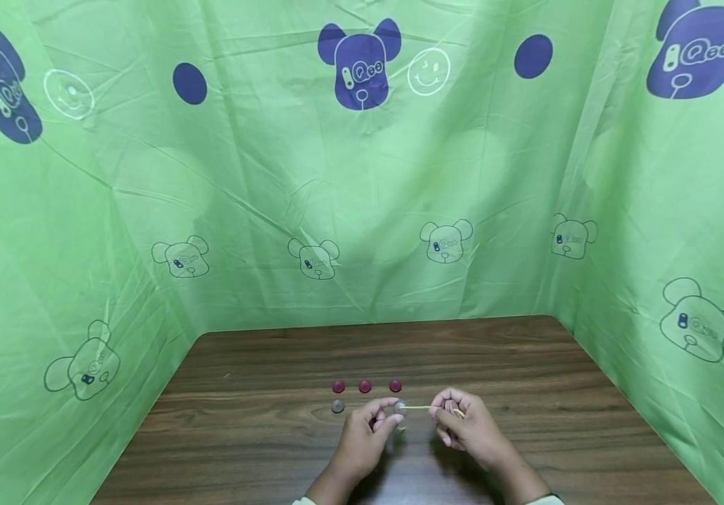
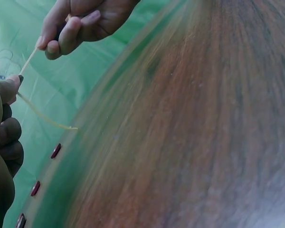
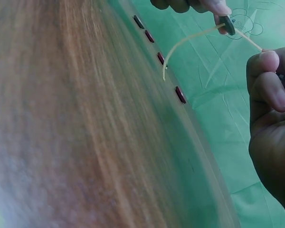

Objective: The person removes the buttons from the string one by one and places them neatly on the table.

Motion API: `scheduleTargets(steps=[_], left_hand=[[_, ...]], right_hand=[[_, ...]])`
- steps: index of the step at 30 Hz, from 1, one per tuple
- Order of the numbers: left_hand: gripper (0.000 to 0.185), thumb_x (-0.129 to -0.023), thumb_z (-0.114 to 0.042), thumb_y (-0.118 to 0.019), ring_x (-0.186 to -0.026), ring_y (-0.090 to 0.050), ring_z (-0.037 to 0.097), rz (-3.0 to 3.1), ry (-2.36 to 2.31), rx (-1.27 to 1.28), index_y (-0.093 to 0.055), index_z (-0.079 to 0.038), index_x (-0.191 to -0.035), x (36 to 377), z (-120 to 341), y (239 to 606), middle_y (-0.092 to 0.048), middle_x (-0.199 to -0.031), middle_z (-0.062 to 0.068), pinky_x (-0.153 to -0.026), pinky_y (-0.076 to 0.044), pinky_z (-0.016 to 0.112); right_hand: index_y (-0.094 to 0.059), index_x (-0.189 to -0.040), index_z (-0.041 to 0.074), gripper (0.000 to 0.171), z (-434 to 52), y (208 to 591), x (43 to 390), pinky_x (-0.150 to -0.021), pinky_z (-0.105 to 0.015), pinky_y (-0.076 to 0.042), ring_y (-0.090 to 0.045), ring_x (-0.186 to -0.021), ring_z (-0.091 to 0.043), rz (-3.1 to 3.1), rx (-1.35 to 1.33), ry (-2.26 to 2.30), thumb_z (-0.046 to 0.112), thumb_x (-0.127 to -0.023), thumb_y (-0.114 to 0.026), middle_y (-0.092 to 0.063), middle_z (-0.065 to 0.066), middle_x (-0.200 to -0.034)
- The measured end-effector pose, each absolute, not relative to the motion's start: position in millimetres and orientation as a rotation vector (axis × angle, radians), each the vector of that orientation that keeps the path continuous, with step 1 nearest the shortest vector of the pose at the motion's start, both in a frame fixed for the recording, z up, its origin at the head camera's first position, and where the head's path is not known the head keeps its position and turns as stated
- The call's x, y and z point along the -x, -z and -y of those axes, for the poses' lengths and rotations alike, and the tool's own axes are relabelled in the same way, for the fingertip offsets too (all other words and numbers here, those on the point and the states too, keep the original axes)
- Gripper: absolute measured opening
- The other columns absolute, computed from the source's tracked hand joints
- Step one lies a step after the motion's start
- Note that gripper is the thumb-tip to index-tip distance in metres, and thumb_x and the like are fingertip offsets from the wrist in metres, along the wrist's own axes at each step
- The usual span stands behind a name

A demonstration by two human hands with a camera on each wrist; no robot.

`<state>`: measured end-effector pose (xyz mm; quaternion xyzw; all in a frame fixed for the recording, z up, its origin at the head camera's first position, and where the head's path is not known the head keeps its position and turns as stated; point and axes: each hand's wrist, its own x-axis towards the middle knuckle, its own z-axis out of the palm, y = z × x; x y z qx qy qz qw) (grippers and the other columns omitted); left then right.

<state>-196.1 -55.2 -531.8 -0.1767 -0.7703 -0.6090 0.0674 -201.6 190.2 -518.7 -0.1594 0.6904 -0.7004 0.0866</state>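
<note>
Head view: the left hand [image 1: 365, 435] pinches a grey button [image 1: 398, 405] between thumb and forefinger, its grip narrow and closed on the button's rim, held just above the wooden table [image 1: 261, 435]. A pale cord [image 1: 421, 407] runs from the button straight across to the right hand [image 1: 466, 424], whose grip is curled tight around the cord's other end. Both hands hover near the front middle of the table. Behind them three dark red buttons [image 1: 365, 386] lie in a row, and a second grey button [image 1: 337, 405] lies alone just left of the left hand. Green printed cloth [image 1: 362, 175] walls the table on three sides

Left wrist view: the left hand [image 2: 2, 156] fills the lower left edge, fingertip pressed on the cord [image 2: 42, 116], whose loose tail curves away to the right. The right hand [image 2: 80, 21] at the top pinches the cord taut. The red buttons [image 2: 55, 151] show edge-on along the table [image 2: 204, 142], which is blurred

Right wrist view: the right hand [image 3: 270, 123] sits at the right edge, thumb and finger closed on the cord [image 3: 190, 40]. The left hand's fingertips [image 3: 216, 7] hold the grey button [image 3: 227, 24] at the top, cord passing through it and its free end dangling. The red buttons [image 3: 180, 94] lie edge-on beyond
</note>
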Motion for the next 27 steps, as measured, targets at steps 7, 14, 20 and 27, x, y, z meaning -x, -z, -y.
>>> scheduleTargets(steps=[7,14,20,27], left_hand=[[0.030,-0.099,-0.019,-0.081,-0.062,-0.039,-0.006,2.308,1.786,0.538,-0.078,-0.004,-0.125,199.0,58.8,535.0,-0.044,-0.072,-0.009,-0.059,-0.038,0.013],[0.032,-0.099,-0.018,-0.080,-0.063,-0.038,-0.005,2.295,1.798,0.550,-0.077,-0.001,-0.126,200.1,61.0,536.5,-0.043,-0.072,-0.008,-0.059,-0.037,0.013],[0.033,-0.099,-0.017,-0.080,-0.062,-0.037,-0.006,2.317,1.809,0.504,-0.076,0.000,-0.128,202.6,64.5,539.7,-0.041,-0.072,-0.008,-0.057,-0.036,0.012],[0.036,-0.099,-0.017,-0.081,-0.061,-0.037,-0.005,2.327,1.863,0.443,-0.075,0.003,-0.129,203.5,69.1,540.0,-0.041,-0.072,-0.006,-0.058,-0.034,0.011]], right_hand=[[-0.055,-0.111,-0.015,0.026,-192.2,517.5,201.9,-0.044,-0.015,-0.036,-0.052,-0.050,-0.004,-2.073,0.419,2.129,0.008,-0.106,-0.067,-0.058,0.003,-0.065],[-0.056,-0.112,-0.013,0.026,-196.6,514.2,203.6,-0.045,-0.016,-0.036,-0.053,-0.053,-0.005,-2.076,0.328,2.193,0.009,-0.105,-0.068,-0.060,0.003,-0.073],[-0.054,-0.111,-0.014,0.026,-197.8,511.7,204.1,-0.045,-0.016,-0.036,-0.053,-0.053,-0.005,-2.068,0.243,2.273,0.008,-0.104,-0.069,-0.060,0.004,-0.071],[-0.055,-0.108,-0.013,0.022,-199.4,513.2,205.8,-0.045,-0.016,-0.035,-0.052,-0.052,-0.006,-2.041,0.220,2.362,0.005,-0.105,-0.067,-0.056,0.005,-0.066]])
